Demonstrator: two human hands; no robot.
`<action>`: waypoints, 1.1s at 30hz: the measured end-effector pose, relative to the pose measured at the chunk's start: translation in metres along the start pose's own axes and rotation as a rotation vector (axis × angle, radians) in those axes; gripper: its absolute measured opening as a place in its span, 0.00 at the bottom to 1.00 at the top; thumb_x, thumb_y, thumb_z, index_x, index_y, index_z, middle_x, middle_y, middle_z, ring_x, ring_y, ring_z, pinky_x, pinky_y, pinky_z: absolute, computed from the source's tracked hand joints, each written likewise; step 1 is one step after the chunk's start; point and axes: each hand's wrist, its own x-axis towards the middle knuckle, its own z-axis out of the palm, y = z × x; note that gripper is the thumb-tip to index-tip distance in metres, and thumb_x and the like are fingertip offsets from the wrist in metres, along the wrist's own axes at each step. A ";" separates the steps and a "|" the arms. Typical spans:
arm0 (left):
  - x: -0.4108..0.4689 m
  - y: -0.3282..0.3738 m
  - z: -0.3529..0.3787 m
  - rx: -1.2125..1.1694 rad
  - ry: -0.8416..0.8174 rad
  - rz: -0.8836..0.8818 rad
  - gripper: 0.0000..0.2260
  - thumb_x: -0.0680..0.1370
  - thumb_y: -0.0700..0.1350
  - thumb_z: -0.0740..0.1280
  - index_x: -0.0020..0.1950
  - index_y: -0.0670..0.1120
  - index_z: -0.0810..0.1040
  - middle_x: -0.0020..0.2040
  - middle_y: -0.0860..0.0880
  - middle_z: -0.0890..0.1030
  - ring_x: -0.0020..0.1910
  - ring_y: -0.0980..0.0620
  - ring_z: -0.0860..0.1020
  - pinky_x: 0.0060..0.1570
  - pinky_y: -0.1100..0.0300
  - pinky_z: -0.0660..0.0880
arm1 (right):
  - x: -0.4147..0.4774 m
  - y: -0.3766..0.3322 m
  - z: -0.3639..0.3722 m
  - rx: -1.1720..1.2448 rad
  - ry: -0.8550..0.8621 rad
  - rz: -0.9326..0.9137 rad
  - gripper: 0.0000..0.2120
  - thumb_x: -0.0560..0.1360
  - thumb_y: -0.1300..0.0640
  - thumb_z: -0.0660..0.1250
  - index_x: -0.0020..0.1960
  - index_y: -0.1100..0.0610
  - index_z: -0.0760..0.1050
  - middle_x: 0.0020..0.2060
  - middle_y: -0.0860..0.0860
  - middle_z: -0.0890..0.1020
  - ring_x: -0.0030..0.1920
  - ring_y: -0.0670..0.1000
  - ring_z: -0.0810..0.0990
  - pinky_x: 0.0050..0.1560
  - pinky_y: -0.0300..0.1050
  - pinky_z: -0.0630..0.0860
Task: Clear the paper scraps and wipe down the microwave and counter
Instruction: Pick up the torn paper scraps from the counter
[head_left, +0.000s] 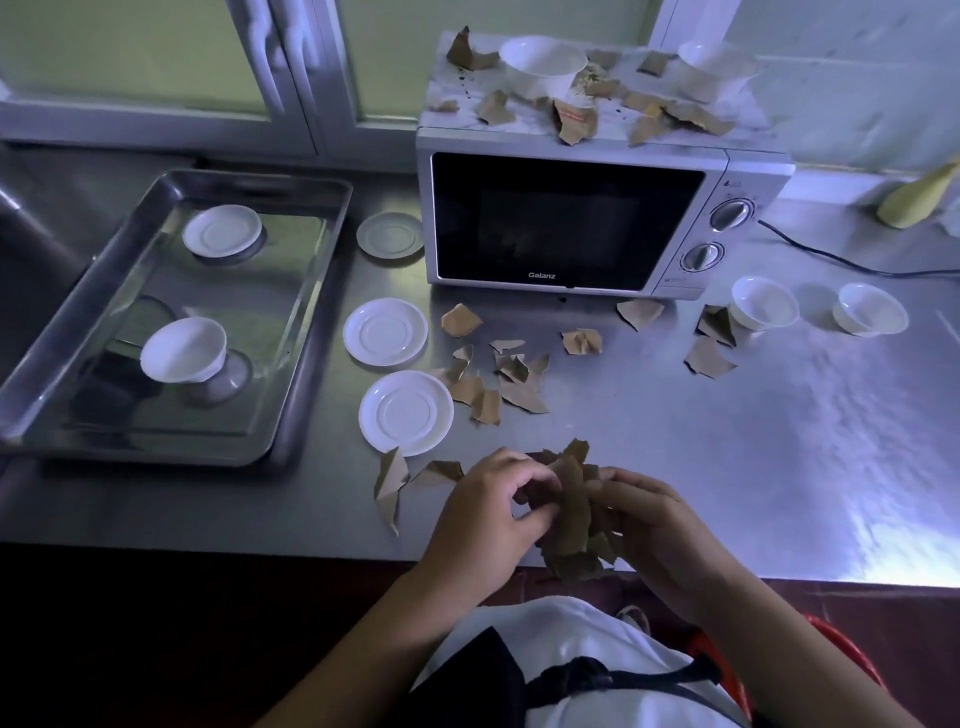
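Centrally, at the front edge of the worktop (779, 441), gathers a bundle of paper scraps (571, 514) between both hands. Pinches its left side in the grip of the left hand (483, 525), with thumb against curled fingers; clasps its right side in the grip of the right hand (654, 525), with fingers curled round the stack. Leaves loose scraps (514, 387) scattered on the worktop between the saucers (405, 413) and the microwave (566, 223), with more just left of the hands, others beside the cups (763, 306) at right, and a further litter (574, 122) on the microwave top around two bowls (543, 62). Judged for handling: very light, thin, creased and limp, apt to slide on smooth steel and to slip from a loose bundle; no risk of breakage. Best stacked flat and pinched across the middle rather than at a torn corner; on the microwave top, best lifted clear of the bowls, probably fragile and easily nudged.
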 end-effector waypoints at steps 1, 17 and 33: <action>0.000 -0.001 0.000 0.001 -0.005 0.004 0.06 0.74 0.43 0.75 0.49 0.51 0.83 0.47 0.57 0.78 0.48 0.56 0.77 0.45 0.73 0.68 | 0.000 0.000 0.000 -0.021 0.000 -0.003 0.15 0.72 0.59 0.70 0.54 0.68 0.80 0.49 0.74 0.79 0.47 0.67 0.80 0.52 0.62 0.74; -0.001 -0.111 -0.043 0.485 0.041 -0.621 0.20 0.73 0.60 0.72 0.56 0.49 0.75 0.53 0.50 0.77 0.55 0.45 0.75 0.52 0.51 0.76 | 0.010 0.024 -0.001 0.022 0.326 0.030 0.09 0.75 0.70 0.67 0.54 0.68 0.79 0.50 0.69 0.83 0.50 0.70 0.83 0.47 0.63 0.82; -0.015 -0.144 -0.049 0.475 0.190 -0.609 0.03 0.77 0.37 0.65 0.47 0.41 0.79 0.47 0.43 0.82 0.48 0.40 0.79 0.45 0.51 0.73 | 0.008 0.026 -0.014 0.102 0.360 0.008 0.08 0.75 0.70 0.68 0.54 0.66 0.79 0.44 0.63 0.86 0.40 0.59 0.86 0.33 0.46 0.80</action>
